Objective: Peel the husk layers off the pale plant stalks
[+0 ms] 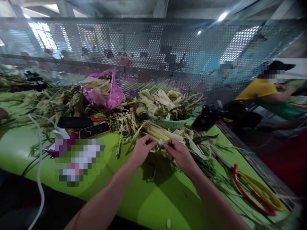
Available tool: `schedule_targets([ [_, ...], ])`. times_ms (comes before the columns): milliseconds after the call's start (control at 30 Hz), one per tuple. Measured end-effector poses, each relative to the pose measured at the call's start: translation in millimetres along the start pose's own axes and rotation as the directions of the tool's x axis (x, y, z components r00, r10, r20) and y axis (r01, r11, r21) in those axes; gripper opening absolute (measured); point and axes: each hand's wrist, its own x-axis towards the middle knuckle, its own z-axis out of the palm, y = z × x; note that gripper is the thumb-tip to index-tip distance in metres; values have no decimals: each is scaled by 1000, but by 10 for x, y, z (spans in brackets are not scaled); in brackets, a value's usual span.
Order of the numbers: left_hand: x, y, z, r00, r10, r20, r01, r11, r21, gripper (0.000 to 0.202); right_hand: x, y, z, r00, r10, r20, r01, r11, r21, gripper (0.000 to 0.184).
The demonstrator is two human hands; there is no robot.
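My left hand (144, 148) and my right hand (178, 153) are close together above the green table (134, 198). Thumb and fingers pinch on both sides of a small, ragged piece of dry husk (160, 143), pale at the top and brownish below; its exact shape is partly covered by the fingers. Just behind the hands lies a bundle of long, pale yellow husk strips (155, 131). A light green basket (168, 124) heaped with dried husks (158, 103) stands beyond that.
Scissors with red handles (236, 179) and yellow handles (275, 199) lie at right. A pink bag (115, 95), a phone (94, 130) and a white cable (39, 159) are at left. Black equipment (205, 116) stands behind right; a person in yellow (256, 88) sits beyond.
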Motion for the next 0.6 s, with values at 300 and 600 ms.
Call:
schedule_targets([
  [300, -6, -25, 15, 997, 4, -81, -3, 1000, 14, 12, -6, -16, -38, 1000, -15, 13, 15, 1000, 12, 19],
  [600, 14, -45, 21, 979, 42, -199, -25, 996, 89, 9, -41, -34, -9, 998, -65, 4, 65, 989, -134, 20],
])
